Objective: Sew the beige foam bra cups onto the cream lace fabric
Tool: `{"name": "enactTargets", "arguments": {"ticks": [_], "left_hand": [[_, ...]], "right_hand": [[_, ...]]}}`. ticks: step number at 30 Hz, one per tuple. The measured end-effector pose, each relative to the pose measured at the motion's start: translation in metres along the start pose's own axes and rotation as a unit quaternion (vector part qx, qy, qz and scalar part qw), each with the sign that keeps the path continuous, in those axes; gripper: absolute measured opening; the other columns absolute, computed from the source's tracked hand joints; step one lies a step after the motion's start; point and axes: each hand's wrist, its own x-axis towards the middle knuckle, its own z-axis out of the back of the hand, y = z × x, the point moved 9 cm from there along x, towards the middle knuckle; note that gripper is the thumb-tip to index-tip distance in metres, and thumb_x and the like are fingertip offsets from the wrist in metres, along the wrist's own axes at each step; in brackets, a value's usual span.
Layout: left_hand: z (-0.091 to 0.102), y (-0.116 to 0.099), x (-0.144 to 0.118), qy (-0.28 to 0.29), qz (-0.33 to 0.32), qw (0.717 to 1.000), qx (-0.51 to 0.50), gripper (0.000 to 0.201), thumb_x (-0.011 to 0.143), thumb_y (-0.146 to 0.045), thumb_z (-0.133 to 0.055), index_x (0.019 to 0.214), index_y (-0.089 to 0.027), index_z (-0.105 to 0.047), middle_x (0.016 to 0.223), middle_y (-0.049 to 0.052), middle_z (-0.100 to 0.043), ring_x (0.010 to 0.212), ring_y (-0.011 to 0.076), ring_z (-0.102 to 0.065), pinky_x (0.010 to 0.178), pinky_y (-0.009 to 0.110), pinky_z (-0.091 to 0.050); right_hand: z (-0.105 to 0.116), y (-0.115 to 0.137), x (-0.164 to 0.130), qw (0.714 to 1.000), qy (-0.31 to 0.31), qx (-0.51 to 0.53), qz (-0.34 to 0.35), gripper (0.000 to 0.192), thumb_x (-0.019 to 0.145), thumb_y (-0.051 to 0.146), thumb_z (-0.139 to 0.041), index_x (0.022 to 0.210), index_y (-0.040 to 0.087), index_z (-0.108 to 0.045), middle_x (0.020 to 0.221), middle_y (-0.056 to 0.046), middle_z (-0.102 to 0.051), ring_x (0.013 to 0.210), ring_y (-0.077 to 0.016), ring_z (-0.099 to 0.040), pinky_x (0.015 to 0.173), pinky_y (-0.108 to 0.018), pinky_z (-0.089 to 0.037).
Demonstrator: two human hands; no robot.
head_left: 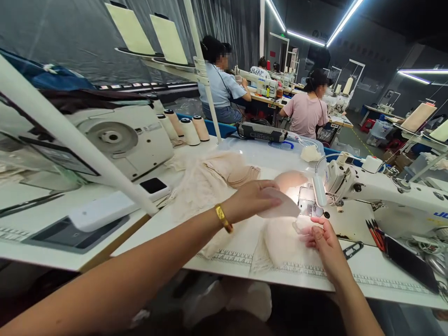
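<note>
1. While the curved pale piece (282, 208) hangs over the bench (367, 262), left of the lamp (319, 192), left hand (255, 200) pinches it, nearly closed.
2. Right hand (324, 237): fingers curled, gripping cream cloth (283, 242) by its edge.
3. Sewing machine (388, 185) beyond, to the right.

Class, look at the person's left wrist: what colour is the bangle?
The bangle is gold-yellow, seen best in the head view, the only one here.

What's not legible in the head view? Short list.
All head view:
Whatever the right hand's fingertips touch: blurred, pale on pale.
Part of the pale piece: under the left hand's fingers.
Ruler numbers: too small.
Right sewing machine: cut off by right edge.
</note>
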Motion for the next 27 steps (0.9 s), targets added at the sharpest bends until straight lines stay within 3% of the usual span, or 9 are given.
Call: {"name": "enactTargets", "arguments": {"ticks": [3, 7, 10, 13, 15, 18, 20, 23, 27], "left_hand": [[-0.034, -0.016, -0.025, 0.086, -0.033, 0.996, -0.006, 0.013, 0.084, -0.033, -0.07, 0.085, -0.019, -0.07, 0.079, -0.003, -0.07, 0.078, 0.0182, -0.065, 0.068, 0.026, -0.046], [-0.06, -0.029, -0.034, 0.135, -0.07, 0.985, 0.079, 0.007, 0.082, -0.021, -0.063, 0.086, -0.018, -0.067, 0.087, 0.002, -0.071, 0.086, 0.0223, -0.065, 0.077, 0.03, -0.045], [-0.067, -0.047, -0.035, 0.163, -0.151, 0.967, 0.125, 0.04, 0.077, -0.022, -0.071, 0.115, -0.017, -0.063, 0.127, 0.012, -0.065, 0.118, 0.0333, -0.059, 0.098, 0.041, -0.043], [-0.078, -0.071, -0.043, 0.254, -0.257, 0.926, 0.112, 0.081, 0.073, -0.028, -0.08, 0.144, -0.021, -0.042, 0.152, 0.014, -0.047, 0.144, 0.0387, -0.036, 0.116, 0.053, -0.027], [-0.084, -0.078, -0.045, 0.322, -0.273, 0.901, 0.101, 0.077, 0.074, -0.029, -0.08, 0.141, -0.022, -0.044, 0.136, 0.009, -0.062, 0.134, 0.0341, -0.049, 0.116, 0.052, -0.027], [-0.086, -0.072, -0.038, 0.382, -0.228, 0.887, 0.12, 0.034, 0.075, -0.024, -0.076, 0.106, -0.021, -0.061, 0.087, -0.004, -0.07, 0.084, 0.0189, -0.066, 0.091, 0.034, -0.047], [-0.079, -0.067, -0.028, 0.359, -0.207, 0.898, 0.152, 0.014, 0.077, -0.016, -0.068, 0.088, -0.02, -0.06, 0.069, -0.007, -0.061, 0.063, 0.0138, -0.057, 0.064, 0.025, -0.044], [-0.055, -0.072, -0.015, 0.2, -0.256, 0.915, 0.24, 0.014, 0.077, -0.009, -0.063, 0.085, -0.019, -0.057, 0.064, -0.005, -0.057, 0.058, 0.0147, -0.051, 0.054, 0.026, -0.034], [-0.046, -0.082, -0.032, 0.018, -0.395, 0.848, 0.353, 0.017, 0.09, -0.007, -0.053, 0.077, -0.019, -0.055, 0.065, -0.001, -0.059, 0.061, 0.0172, -0.052, 0.066, 0.032, -0.038]], "right_hand": [[0.0, -0.002, -0.012, 1.0, 0.017, -0.006, -0.01, 0.044, 0.096, 0.056, -0.057, 0.126, 0.025, -0.052, 0.104, -0.007, -0.073, 0.086, -0.02, -0.069, 0.082, -0.038, -0.055], [-0.013, 0.009, -0.026, 0.997, 0.02, -0.057, 0.038, 0.05, 0.091, 0.042, -0.067, 0.133, 0.026, -0.046, 0.104, -0.005, -0.07, 0.083, -0.0173, -0.066, 0.081, -0.035, -0.055], [-0.03, 0.032, -0.039, 0.976, 0.02, -0.184, 0.116, 0.045, 0.093, 0.026, -0.061, 0.136, 0.028, -0.045, 0.096, -0.001, -0.068, 0.077, -0.0153, -0.062, 0.077, -0.031, -0.054], [-0.047, 0.057, -0.055, 0.932, 0.059, -0.282, 0.218, 0.046, 0.095, 0.016, -0.054, 0.138, 0.028, -0.046, 0.093, 0.001, -0.067, 0.079, -0.0147, -0.062, 0.078, -0.03, -0.054], [-0.052, 0.073, -0.064, 0.897, 0.077, -0.326, 0.288, 0.047, 0.095, 0.013, -0.053, 0.139, 0.028, -0.045, 0.095, -0.001, -0.067, 0.082, -0.0157, -0.063, 0.078, -0.031, -0.056], [-0.048, 0.092, -0.069, 0.838, 0.077, -0.386, 0.378, 0.05, 0.097, 0.011, -0.052, 0.143, 0.026, -0.043, 0.098, -0.004, -0.068, 0.085, -0.0173, -0.064, 0.076, -0.031, -0.057], [-0.045, 0.104, -0.068, 0.792, 0.055, -0.423, 0.438, 0.057, 0.097, 0.008, -0.051, 0.149, 0.026, -0.038, 0.1, -0.006, -0.067, 0.086, -0.0183, -0.064, 0.076, -0.032, -0.057], [-0.045, 0.119, -0.063, 0.712, 0.012, -0.466, 0.525, 0.071, 0.095, 0.002, -0.053, 0.157, 0.025, -0.028, 0.103, -0.008, -0.068, 0.09, -0.0202, -0.063, 0.077, -0.035, -0.056], [-0.054, 0.111, -0.046, 0.624, 0.022, -0.511, 0.591, 0.066, 0.094, 0.0, -0.054, 0.153, 0.02, -0.033, 0.104, -0.009, -0.071, 0.09, -0.0208, -0.065, 0.076, -0.034, -0.055]]}}
